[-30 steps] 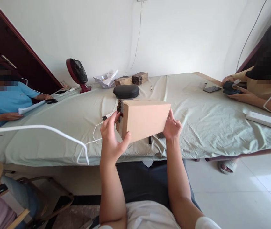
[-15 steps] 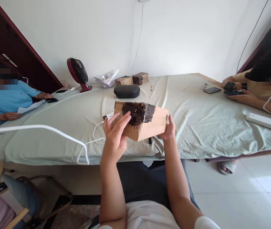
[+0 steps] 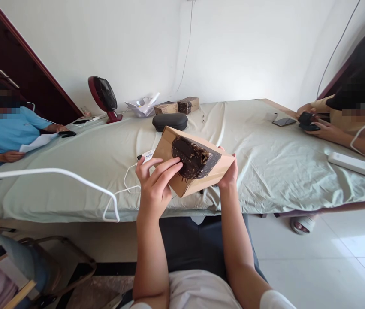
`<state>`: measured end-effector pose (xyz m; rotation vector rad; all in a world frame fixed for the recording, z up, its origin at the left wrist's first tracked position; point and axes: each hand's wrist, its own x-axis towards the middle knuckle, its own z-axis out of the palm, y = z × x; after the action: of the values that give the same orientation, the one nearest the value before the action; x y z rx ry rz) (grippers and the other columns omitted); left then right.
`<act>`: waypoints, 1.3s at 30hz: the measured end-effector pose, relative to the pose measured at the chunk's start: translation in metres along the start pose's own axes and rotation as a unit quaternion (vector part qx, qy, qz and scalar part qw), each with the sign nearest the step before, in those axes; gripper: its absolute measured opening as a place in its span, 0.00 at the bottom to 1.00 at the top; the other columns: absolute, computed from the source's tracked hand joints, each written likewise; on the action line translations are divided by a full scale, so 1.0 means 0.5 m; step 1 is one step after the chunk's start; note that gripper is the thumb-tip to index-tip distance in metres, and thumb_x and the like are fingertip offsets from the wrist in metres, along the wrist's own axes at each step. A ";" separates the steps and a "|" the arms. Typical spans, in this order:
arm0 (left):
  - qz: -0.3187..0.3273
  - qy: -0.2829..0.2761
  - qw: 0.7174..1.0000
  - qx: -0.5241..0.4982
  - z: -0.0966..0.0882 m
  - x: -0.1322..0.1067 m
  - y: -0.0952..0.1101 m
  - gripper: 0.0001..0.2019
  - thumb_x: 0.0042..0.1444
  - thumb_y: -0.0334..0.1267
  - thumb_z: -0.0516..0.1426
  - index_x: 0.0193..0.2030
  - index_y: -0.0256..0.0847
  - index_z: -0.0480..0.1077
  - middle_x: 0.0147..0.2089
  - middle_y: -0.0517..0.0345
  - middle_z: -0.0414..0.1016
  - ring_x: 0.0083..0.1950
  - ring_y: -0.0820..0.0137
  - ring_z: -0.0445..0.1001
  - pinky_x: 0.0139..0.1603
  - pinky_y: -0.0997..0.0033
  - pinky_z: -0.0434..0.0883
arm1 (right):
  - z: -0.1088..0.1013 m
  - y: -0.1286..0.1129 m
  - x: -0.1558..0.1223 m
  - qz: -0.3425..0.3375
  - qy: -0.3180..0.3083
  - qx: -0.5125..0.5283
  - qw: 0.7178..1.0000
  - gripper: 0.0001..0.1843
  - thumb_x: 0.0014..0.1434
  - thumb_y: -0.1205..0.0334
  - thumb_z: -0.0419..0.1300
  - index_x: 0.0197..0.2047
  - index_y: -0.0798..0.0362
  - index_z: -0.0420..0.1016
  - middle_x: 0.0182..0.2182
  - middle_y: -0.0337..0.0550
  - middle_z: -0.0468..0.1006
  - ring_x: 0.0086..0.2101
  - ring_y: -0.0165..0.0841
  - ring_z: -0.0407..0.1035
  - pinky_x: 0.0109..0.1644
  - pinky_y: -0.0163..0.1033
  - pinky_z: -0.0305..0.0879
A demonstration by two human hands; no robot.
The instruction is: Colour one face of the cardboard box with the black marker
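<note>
We've got a cardboard box (image 3: 198, 163) up in both hands, above the near edge of the table (image 3: 101, 159), around the middle of that edge, tilted with one corner toward us. Right hand (image 3: 229, 175) is closed on the box's right end. Left hand (image 3: 155, 186) has its fingers spread, fingertips on the dark patterned tape (image 3: 187, 154); its thumb is hidden, so we can't tell whether it pinches or only steadies.

Step in hand, our read: handling and looking over the taped end. Box looks closed, tape on. We'd say any further turning calls for the right hand keeping its hold while the left shifts its fingers; any setting down, a levelled box and a check underneath, since a small white device (image 3: 146, 157) lies just beyond the left hand. Toward the far edge: a black case (image 3: 170, 122), two taped boxes (image 3: 188, 105) behind it.
</note>
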<state>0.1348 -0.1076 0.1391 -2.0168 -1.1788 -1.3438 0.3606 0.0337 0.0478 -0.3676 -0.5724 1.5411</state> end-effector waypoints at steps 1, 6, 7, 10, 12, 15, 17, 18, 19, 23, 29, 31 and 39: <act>0.005 0.003 1.000 -0.002 0.000 0.000 0.000 0.27 0.70 0.23 0.48 0.64 0.55 0.75 0.61 0.56 0.84 0.64 0.59 0.73 0.77 0.41 0.58 | 0.000 -0.001 0.000 0.001 0.002 0.005 1.000 0.27 0.60 0.33 0.64 0.51 0.44 0.82 0.49 0.39 0.87 0.54 0.46 0.80 0.60 0.56 0.79; 0.006 0.002 1.000 0.002 0.002 0.000 -0.003 0.27 0.70 0.23 0.47 0.65 0.54 0.75 0.61 0.56 0.83 0.66 0.58 0.72 0.76 0.42 0.57 | -0.001 -0.003 -0.002 -0.002 0.005 0.012 1.000 0.27 0.60 0.34 0.64 0.51 0.44 0.83 0.50 0.39 0.87 0.55 0.48 0.80 0.61 0.57 0.78; 0.000 0.002 1.000 0.004 0.002 -0.001 -0.004 0.27 0.70 0.24 0.47 0.65 0.54 0.76 0.61 0.56 0.83 0.66 0.58 0.72 0.76 0.42 0.57 | -0.002 -0.003 -0.002 -0.007 0.004 0.010 1.000 0.27 0.59 0.35 0.64 0.52 0.44 0.82 0.51 0.40 0.87 0.56 0.48 0.80 0.61 0.57 0.78; -0.030 0.001 0.999 -0.015 -0.002 -0.002 -0.004 0.26 0.72 0.26 0.47 0.66 0.54 0.75 0.60 0.56 0.84 0.65 0.58 0.74 0.77 0.43 0.55 | -0.008 -0.003 -0.001 -0.039 0.008 -0.001 0.999 0.26 0.56 0.38 0.64 0.51 0.44 0.82 0.50 0.42 0.87 0.58 0.49 0.78 0.62 0.57 0.77; -0.061 -0.011 0.997 -0.043 -0.006 -0.002 -0.003 0.24 0.73 0.30 0.48 0.68 0.52 0.74 0.59 0.55 0.84 0.64 0.59 0.75 0.78 0.44 0.55 | -0.014 -0.004 0.000 -0.059 0.030 -0.011 0.998 0.22 0.54 0.41 0.65 0.46 0.44 0.82 0.45 0.42 0.88 0.58 0.49 0.79 0.62 0.56 0.77; -0.087 -0.024 0.993 -0.079 -0.011 0.000 -0.001 0.21 0.74 0.41 0.52 0.70 0.50 0.71 0.61 0.52 0.82 0.63 0.57 0.76 0.76 0.46 0.59 | -0.025 -0.005 0.001 -0.063 0.058 -0.017 0.996 0.20 0.52 0.41 0.68 0.42 0.46 0.81 0.38 0.42 0.88 0.53 0.50 0.81 0.60 0.57 0.79; -0.087 -0.025 0.992 -0.090 -0.012 0.003 0.003 0.24 0.72 0.51 0.55 0.71 0.49 0.70 0.63 0.49 0.80 0.64 0.55 0.76 0.75 0.47 0.62 | -0.032 -0.004 0.001 -0.046 0.057 -0.019 0.997 0.21 0.49 0.43 0.69 0.41 0.47 0.81 0.37 0.43 0.88 0.50 0.52 0.83 0.57 0.59 0.81; -0.090 -0.027 0.991 -0.093 -0.011 0.005 0.007 0.28 0.71 0.56 0.55 0.72 0.49 0.68 0.64 0.48 0.80 0.65 0.54 0.76 0.74 0.47 0.64 | -0.034 -0.003 0.000 -0.032 0.054 -0.025 0.998 0.20 0.47 0.45 0.70 0.40 0.47 0.81 0.36 0.43 0.88 0.49 0.53 0.84 0.55 0.60 0.82; -0.097 -0.028 0.991 -0.094 -0.010 0.007 0.011 0.31 0.69 0.61 0.56 0.73 0.48 0.67 0.64 0.46 0.79 0.65 0.54 0.76 0.73 0.47 0.65 | -0.036 -0.002 -0.002 -0.012 0.049 -0.034 0.998 0.20 0.44 0.47 0.71 0.40 0.47 0.81 0.36 0.43 0.88 0.48 0.54 0.84 0.53 0.60 0.83; -0.118 0.000 0.991 -0.057 -0.006 0.016 0.034 0.35 0.63 0.59 0.64 0.72 0.47 0.66 0.63 0.45 0.79 0.66 0.51 0.75 0.71 0.46 0.67 | -0.032 0.000 -0.007 0.048 0.014 -0.069 0.996 0.24 0.38 0.51 0.74 0.40 0.47 0.79 0.39 0.45 0.89 0.50 0.57 0.83 0.52 0.60 0.84; -0.142 0.017 0.989 -0.029 -0.002 0.017 0.034 0.25 0.67 0.44 0.61 0.70 0.46 0.69 0.64 0.45 0.78 0.66 0.54 0.75 0.72 0.48 0.67 | 0.000 -0.004 -0.020 0.020 0.004 -0.076 0.997 0.28 0.36 0.47 0.76 0.41 0.45 0.78 0.46 0.43 0.88 0.56 0.56 0.80 0.57 0.62 0.81; -0.160 0.008 0.986 -0.041 -0.003 0.012 0.019 0.23 0.70 0.43 0.58 0.69 0.46 0.69 0.64 0.45 0.77 0.66 0.55 0.75 0.72 0.49 0.68 | 0.010 -0.008 -0.026 0.016 -0.005 -0.089 0.996 0.29 0.38 0.48 0.76 0.45 0.45 0.78 0.47 0.43 0.88 0.58 0.56 0.78 0.58 0.61 0.81; -0.239 0.031 0.964 -0.110 -0.016 -0.014 -0.041 0.23 0.70 0.49 0.58 0.69 0.48 0.70 0.65 0.47 0.73 0.69 0.56 0.73 0.73 0.53 0.70 | 0.049 -0.019 -0.047 -0.016 -0.059 -0.142 0.988 0.39 0.40 0.56 0.75 0.58 0.41 0.75 0.49 0.40 0.86 0.63 0.51 0.74 0.63 0.54 0.78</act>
<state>0.1122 -0.1054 0.1346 -1.8834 -1.6212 -1.8222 0.3561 0.0070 0.0702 -0.4837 -0.8903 1.4600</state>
